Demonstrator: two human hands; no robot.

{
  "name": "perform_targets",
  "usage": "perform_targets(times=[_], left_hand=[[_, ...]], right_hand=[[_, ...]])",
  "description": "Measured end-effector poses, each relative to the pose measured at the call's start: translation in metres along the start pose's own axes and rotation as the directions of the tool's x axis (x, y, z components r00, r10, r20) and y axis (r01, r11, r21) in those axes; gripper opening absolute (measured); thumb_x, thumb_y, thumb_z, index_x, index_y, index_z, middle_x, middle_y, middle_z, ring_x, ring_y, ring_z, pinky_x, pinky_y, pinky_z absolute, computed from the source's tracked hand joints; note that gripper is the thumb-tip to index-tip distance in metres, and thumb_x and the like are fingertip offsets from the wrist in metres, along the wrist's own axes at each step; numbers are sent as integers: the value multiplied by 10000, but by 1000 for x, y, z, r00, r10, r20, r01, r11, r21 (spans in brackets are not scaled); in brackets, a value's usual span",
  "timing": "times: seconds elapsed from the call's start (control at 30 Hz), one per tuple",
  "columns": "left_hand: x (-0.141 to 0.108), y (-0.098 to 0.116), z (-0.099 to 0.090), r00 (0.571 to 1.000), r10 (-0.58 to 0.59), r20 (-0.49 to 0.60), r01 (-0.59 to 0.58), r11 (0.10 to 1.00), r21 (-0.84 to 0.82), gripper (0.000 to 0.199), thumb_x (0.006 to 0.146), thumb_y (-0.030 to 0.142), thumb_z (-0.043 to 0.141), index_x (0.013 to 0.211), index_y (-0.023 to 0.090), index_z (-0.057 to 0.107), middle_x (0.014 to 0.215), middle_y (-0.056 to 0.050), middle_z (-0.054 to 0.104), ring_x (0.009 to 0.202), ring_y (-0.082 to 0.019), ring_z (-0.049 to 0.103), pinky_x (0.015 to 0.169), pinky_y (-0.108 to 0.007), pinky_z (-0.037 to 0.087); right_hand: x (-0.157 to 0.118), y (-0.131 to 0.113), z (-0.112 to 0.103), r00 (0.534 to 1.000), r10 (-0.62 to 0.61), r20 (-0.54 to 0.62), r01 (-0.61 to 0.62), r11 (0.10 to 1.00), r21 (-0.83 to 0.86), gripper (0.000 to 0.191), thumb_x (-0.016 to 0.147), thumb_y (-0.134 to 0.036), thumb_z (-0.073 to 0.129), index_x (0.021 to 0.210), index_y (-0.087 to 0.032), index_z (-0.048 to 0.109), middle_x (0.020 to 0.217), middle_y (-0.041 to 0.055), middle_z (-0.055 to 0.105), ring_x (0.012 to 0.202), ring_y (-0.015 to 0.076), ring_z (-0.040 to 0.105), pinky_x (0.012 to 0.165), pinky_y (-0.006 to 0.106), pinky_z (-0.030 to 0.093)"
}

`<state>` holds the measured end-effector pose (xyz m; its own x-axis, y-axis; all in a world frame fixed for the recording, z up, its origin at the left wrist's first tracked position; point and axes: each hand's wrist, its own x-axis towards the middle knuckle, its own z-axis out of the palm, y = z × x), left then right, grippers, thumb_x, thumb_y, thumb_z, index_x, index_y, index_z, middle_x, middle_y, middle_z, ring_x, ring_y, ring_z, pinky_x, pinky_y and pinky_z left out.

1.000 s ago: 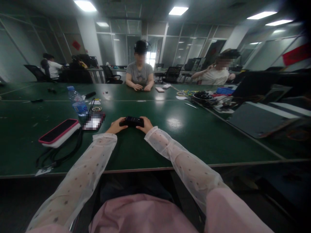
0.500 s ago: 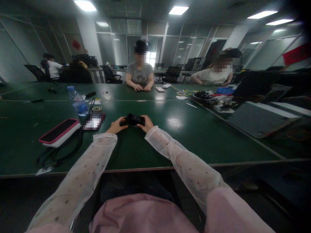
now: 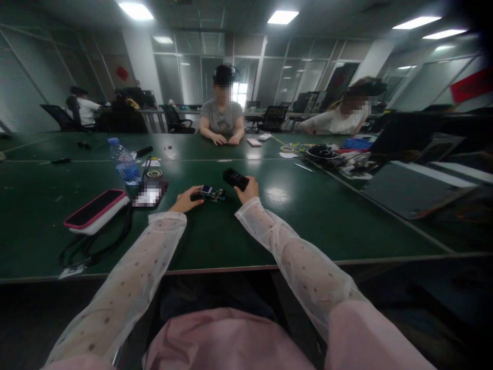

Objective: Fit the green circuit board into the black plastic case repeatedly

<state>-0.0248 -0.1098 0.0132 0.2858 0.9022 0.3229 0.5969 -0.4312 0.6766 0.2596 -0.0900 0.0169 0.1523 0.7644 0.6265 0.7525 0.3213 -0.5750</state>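
cover [image 3: 235,178]: popped off, so board [image 3: 213,194] sat bare
right hand [image 3: 249,190]: gripped cover, right of board
left hand [image 3: 187,200]: pinched board's left end

- Tabletop [image 3: 358,231], near edge: sleeved forearms [image 3: 300,259] cross it; open pocket between them, open stretch right of them.
- Circuit board [image 3: 213,193] to black cover [image 3: 235,178]: narrow gap.
- Toward left edge: pink-rimmed case [image 3: 96,210], water bottle [image 3: 126,164] block.
- Toward right edge: grey case [image 3: 412,190] obstructs.
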Motion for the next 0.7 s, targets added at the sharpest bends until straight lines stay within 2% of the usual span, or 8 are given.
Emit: perform_targets(times=[0.17,0.3,0.53,0.7], left_hand=[[0,0,-1,998,47,33,-48,999,12,667,732,352,703,1339,296,431,1294,-29,576,1166,-244,563,1021,-429,391],[0,1,-1,997,66,51,-68,997,26,683,744,367,691,1359,290,404,1299,-41,571,1169,-250,562,1024,-438,390],[2,-5,3,999,39,3,-39,998,45,676,717,401,719,1326,298,444,1188,-46,631,1129,-250,586,1001,-452,402],[4,-10,4,1000,30,-2,-30,999,39,652,701,418,730,1289,291,480,1168,-47,638,1109,-253,594,983,-452,416]], right_hand=[[-5,3,5,984,115,139,-104,991,-85,527,694,-288,705,1140,-145,464,1077,134,585,1016,284,565,902,423,470],[-11,-1,10,970,154,189,-133,984,-119,548,684,-307,706,1142,-133,460,1055,143,596,983,283,588,869,423,485],[-13,-5,9,962,114,248,-75,984,-163,632,677,-317,695,1221,-145,422,1168,148,567,1082,302,550,922,436,453],[-14,-8,8,958,83,276,-27,979,-201,590,692,-342,674,1202,-140,457,1161,153,571,1083,319,537,911,447,447]])
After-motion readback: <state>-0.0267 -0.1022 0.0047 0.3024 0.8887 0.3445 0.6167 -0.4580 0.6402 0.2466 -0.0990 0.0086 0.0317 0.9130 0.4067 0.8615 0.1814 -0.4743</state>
